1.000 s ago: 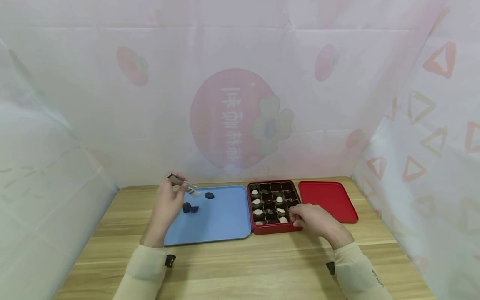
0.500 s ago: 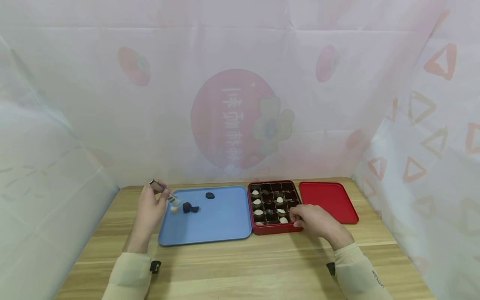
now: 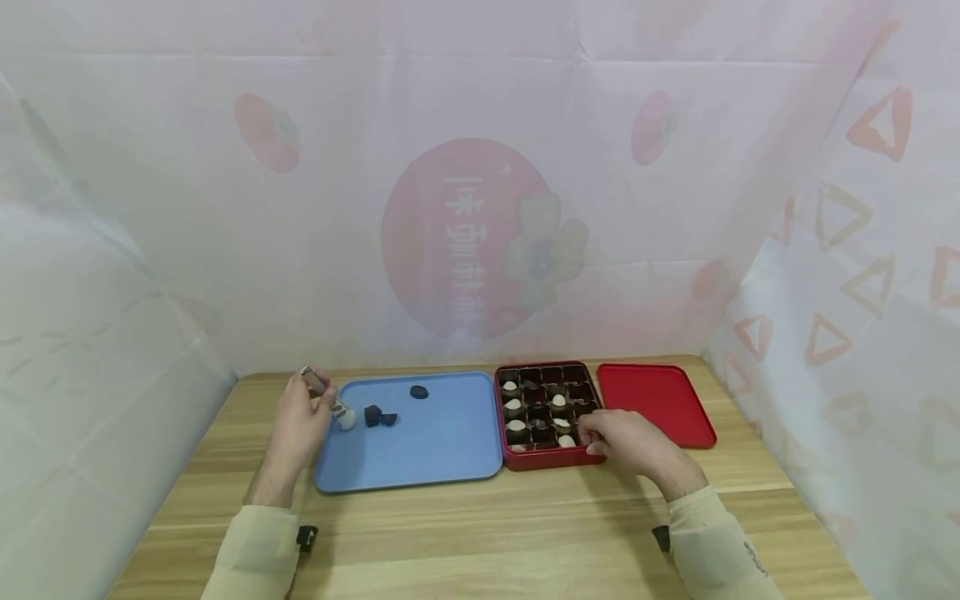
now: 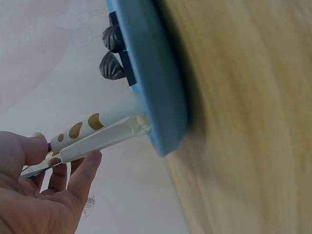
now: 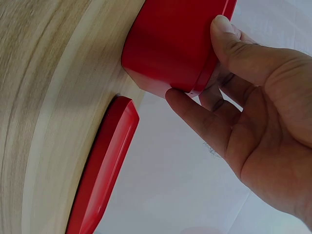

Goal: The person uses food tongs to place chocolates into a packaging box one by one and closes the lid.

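Observation:
My left hand [image 3: 302, 417] holds a pair of tongs [image 4: 100, 140] with pale arms and gold spots. Their tips point down at the left part of a blue tray [image 3: 438, 454], around a small white chocolate [image 3: 347, 420]. Just right of the tips lie two dark chocolates [image 3: 372, 416] with ridged tops in the left wrist view. A third dark chocolate [image 3: 418, 392] sits near the tray's back. With thumb on the rim and a finger against the side, my right hand [image 3: 626, 437] grips the near right corner of a red box [image 5: 170, 44]. Dark compartments fill the box, several holding white chocolates.
A red lid [image 3: 660, 408] lies right of the box, close behind my right hand. The tray and box stand side by side on the wooden table [image 3: 480, 533]. A printed cloth [image 3: 315, 250] rises behind and at both sides.
My left hand has moved left and down with the tongs, from over the dark chocolates to the white chocolate at the tray's left. My right hand stays on the box.

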The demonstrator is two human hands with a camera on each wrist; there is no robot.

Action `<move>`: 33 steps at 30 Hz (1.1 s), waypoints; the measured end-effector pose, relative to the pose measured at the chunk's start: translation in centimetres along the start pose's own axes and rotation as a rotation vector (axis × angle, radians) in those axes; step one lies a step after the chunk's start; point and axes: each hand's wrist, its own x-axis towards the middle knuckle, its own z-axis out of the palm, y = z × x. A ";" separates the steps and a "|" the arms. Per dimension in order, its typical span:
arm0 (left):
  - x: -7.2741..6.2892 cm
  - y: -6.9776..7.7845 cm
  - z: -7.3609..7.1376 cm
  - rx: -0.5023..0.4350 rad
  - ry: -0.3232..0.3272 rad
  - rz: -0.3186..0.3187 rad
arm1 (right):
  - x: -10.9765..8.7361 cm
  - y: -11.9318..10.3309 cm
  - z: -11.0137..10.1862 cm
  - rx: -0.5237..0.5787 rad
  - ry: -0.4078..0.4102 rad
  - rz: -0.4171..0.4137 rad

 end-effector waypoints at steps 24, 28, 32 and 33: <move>3.1 1.9 0.7 0.093 -0.024 0.073 | 0.0 -0.1 0.1 -0.010 0.007 -0.007; 3.3 3.8 1.1 0.057 -0.004 0.115 | 0.0 -0.1 0.1 -0.003 0.007 -0.008; 3.2 5.8 1.8 0.024 0.000 0.160 | 0.0 -0.1 0.1 -0.004 0.007 -0.011; 3.1 6.3 2.1 0.018 0.001 0.168 | 0.0 -0.1 0.1 -0.006 0.009 -0.012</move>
